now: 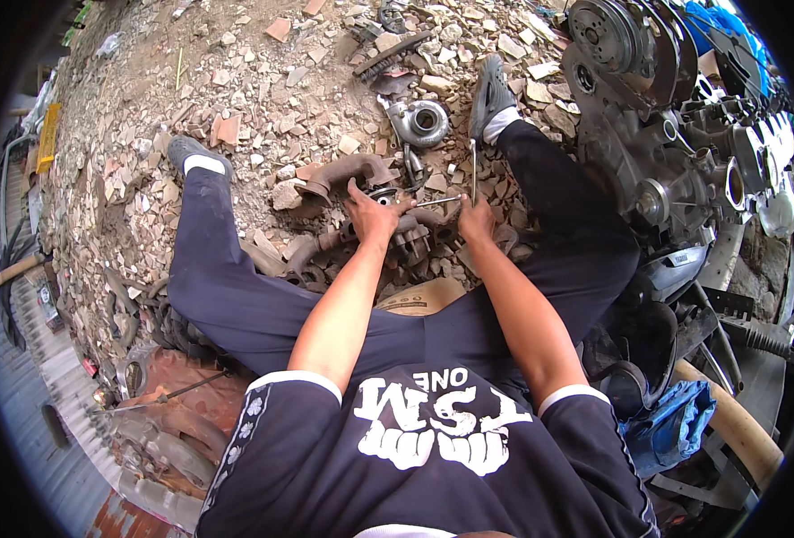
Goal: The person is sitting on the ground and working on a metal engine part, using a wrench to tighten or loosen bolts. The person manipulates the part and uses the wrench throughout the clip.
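Observation:
My right hand [477,220] is closed around the bend of what looks like an L-shaped wrench [474,170]. One thin arm points away from me, and the other runs left to my left hand's fingertips. My left hand [375,218] grips a metal part with a round shiny opening [382,194]; its fingers hide much of that part. A rusty curved pipe [343,173] lies just beyond the left hand. Under both hands sit rusty castings [410,242] with pipe-like branches. Farther out, between my feet, a turbocharger [422,124] rests on the rubble.
Broken stone and tile [263,117] cover the ground. A large engine block [657,125] with pulleys stands close by my right leg. Cardboard [424,296] lies between my thighs. Blue plastic [675,426] is at lower right, corrugated metal sheet [47,394] at lower left.

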`<state>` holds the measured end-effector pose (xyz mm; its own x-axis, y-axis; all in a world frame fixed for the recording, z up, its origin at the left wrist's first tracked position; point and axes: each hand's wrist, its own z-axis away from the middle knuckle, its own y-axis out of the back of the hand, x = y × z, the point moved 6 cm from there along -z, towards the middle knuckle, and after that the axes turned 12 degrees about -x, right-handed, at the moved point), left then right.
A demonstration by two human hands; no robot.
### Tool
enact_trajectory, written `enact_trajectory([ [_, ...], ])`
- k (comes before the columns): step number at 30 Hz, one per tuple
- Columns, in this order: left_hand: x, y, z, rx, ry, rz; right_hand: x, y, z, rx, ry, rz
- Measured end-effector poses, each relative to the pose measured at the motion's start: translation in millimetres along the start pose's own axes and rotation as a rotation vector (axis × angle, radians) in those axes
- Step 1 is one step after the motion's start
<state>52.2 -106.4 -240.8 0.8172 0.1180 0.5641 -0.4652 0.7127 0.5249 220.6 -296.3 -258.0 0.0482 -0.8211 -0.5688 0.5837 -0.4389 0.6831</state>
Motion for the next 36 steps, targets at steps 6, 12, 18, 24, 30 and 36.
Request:
enact_trajectory([
  [6,-1,0,0,0.007,0.013,-0.033,38,-37,-31,-0.233,-0.318,-0.612],
  [12,1,0,-6,-0.019,0.032,-0.047,22,-30,-47,-0.165,-0.206,-0.194],
  [18,-4,-1,-13,0.010,0.001,-0.014,-2,-24,-50,-0.301,-0.346,-0.090],
  [24,-8,1,-1,0.057,-0.042,-0.035,13,-43,-48,-0.210,-0.347,0.070],
  [30,-9,-1,-6,0.023,-0.063,-0.012,32,-71,-73,-0.477,-0.272,0.144],
  [36,-6,1,2,0.037,-0.078,-0.009,63,-63,-71,-0.388,-0.391,-0.260],
])
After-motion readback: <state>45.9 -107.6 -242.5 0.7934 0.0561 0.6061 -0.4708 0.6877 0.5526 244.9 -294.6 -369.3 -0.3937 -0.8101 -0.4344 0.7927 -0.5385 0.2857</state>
